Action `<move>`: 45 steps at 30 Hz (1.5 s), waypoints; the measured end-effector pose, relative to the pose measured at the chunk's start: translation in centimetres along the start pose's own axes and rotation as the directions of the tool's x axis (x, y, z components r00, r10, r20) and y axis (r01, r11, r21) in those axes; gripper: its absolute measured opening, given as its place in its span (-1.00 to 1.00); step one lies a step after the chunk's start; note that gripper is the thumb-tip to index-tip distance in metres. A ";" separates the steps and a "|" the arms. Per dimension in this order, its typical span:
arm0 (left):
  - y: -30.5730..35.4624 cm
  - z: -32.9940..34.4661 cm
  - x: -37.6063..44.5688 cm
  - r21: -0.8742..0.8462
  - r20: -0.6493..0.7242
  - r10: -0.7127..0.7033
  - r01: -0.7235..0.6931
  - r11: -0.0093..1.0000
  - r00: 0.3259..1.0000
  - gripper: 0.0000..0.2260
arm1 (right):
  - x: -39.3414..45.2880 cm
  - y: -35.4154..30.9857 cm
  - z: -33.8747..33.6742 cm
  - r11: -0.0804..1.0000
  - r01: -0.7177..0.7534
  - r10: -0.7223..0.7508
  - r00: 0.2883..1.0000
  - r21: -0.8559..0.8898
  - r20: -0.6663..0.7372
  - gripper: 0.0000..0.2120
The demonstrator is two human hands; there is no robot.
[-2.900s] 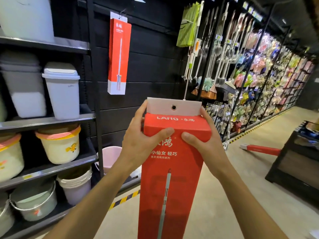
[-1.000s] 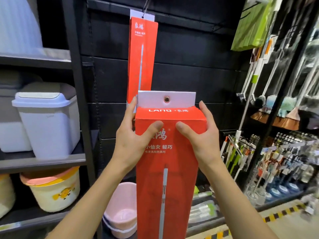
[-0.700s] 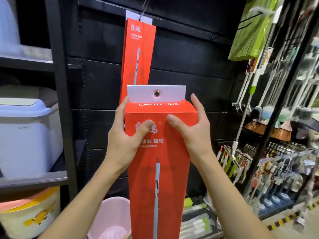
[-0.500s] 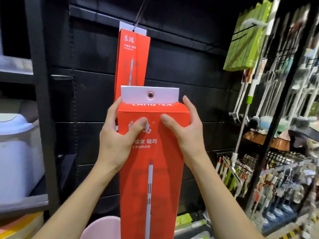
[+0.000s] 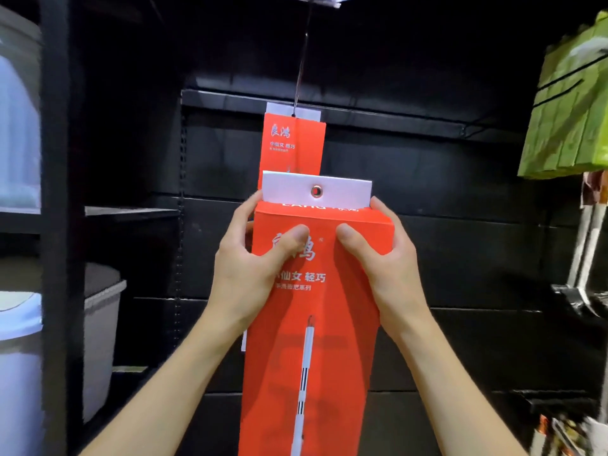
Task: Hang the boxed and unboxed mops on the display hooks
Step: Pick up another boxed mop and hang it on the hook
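Boxed mop [image 5: 312, 340] upright before me, my left hand [image 5: 250, 274] on its left edge, right hand [image 5: 381, 268] on its right. Behind and above it, a second box [image 5: 292, 143] hangs on a hook [image 5: 301, 77] against the wall panel [image 5: 444, 225]. Bins [image 5: 98, 324] on shelves at left; hanging packs [image 5: 572, 110] far right.

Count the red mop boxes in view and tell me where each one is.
2. One red mop box is held upright in both hands, left hand and right hand. A second red box hangs behind it. More may be hidden.
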State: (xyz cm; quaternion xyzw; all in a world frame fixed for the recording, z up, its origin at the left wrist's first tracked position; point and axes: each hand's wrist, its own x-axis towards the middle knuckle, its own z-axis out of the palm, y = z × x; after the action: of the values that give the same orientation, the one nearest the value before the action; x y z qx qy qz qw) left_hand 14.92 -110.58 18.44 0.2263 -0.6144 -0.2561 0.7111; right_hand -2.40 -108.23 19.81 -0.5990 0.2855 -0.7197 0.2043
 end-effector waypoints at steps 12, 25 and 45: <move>-0.7 4.8 8.2 0.049 -0.069 0.132 -0.129 0.990 0.989 -0.31 | 10.3 4.4 -2.9 0.978 0.155 -0.177 0.969 0.136 0.172 -0.16; 2.5 4.6 13.8 -0.031 -0.028 0.236 -0.237 0.971 0.971 -0.46 | 15.8 0.2 -0.5 0.938 0.275 -0.315 0.931 0.213 0.186 -0.53; 6.2 2.6 22.6 -0.044 0.058 0.387 -0.385 0.922 0.920 -0.63 | 22.8 -5.1 3.9 0.901 0.398 -0.425 0.888 0.172 0.173 -0.58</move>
State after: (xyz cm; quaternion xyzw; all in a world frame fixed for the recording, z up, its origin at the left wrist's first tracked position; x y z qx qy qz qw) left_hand 15.46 -120.37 39.91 0.0811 -0.6656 -0.1280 0.7308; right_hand -2.83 -119.52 40.65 -0.7023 0.0809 -0.6979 0.1146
